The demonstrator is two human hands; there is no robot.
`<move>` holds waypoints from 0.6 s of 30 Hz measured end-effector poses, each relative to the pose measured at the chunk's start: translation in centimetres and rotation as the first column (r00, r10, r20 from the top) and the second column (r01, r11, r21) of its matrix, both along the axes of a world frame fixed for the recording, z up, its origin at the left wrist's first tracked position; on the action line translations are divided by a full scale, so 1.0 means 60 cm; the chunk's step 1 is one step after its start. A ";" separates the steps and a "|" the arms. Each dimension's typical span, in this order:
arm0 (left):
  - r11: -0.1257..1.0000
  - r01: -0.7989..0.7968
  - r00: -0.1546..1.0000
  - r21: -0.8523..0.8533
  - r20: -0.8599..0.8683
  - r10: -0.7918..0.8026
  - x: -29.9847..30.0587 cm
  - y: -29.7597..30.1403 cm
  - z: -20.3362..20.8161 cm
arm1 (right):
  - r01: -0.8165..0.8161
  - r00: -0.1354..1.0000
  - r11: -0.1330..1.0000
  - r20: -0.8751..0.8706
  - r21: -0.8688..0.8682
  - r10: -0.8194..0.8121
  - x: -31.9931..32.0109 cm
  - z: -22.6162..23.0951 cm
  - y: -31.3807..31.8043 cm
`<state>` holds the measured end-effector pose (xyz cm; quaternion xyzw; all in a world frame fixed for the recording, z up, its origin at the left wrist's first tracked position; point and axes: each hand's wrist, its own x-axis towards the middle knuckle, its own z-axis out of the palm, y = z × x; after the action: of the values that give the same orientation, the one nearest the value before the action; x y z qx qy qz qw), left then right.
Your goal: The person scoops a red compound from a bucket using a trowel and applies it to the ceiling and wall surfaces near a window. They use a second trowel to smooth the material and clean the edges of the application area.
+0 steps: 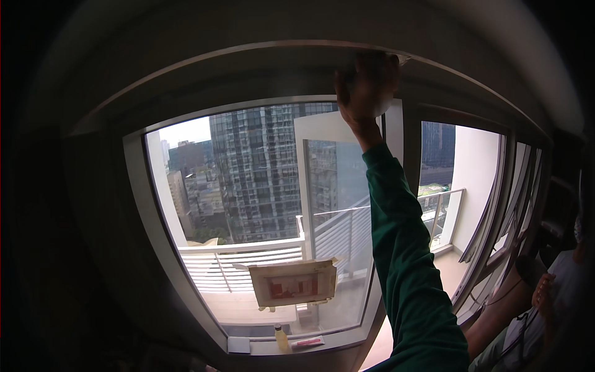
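My right hand [365, 87] reaches far up in a green sleeve and presses a pale cloth [385, 102] against the dark upper window frame [248, 59]. The fingers are closed over the cloth, which shows only as a whitish patch under the palm. My left hand is out of view. Below the hand is a large window pane [248, 186] looking out on tall buildings and a balcony railing.
A paper sheet with red print [293, 283] is taped to the glass low down. A small yellow bottle [282, 339] and a flat white-and-red tube [307, 341] lie on the sill. Another person [545, 297] sits at the lower right.
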<state>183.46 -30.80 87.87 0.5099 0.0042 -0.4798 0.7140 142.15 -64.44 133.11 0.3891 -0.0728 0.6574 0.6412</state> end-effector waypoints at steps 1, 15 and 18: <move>1.000 0.015 0.999 -0.014 -0.036 -0.016 0.000 0.000 0.002 | -0.005 1.000 0.990 0.004 0.142 0.005 0.005 -0.013 0.006; 0.999 -0.005 0.993 0.033 0.116 0.001 -0.003 0.012 0.018 | -0.526 0.846 0.846 0.162 0.093 0.508 0.141 -0.052 0.040; 1.000 0.006 0.996 0.016 0.091 -0.008 0.028 0.007 -0.026 | -0.597 0.801 0.794 0.141 0.118 0.581 0.212 -0.053 0.042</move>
<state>185.15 -30.38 86.32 0.5367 -0.0264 -0.4586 0.7078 154.88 -61.90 129.94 0.4089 -0.0304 0.8347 0.3677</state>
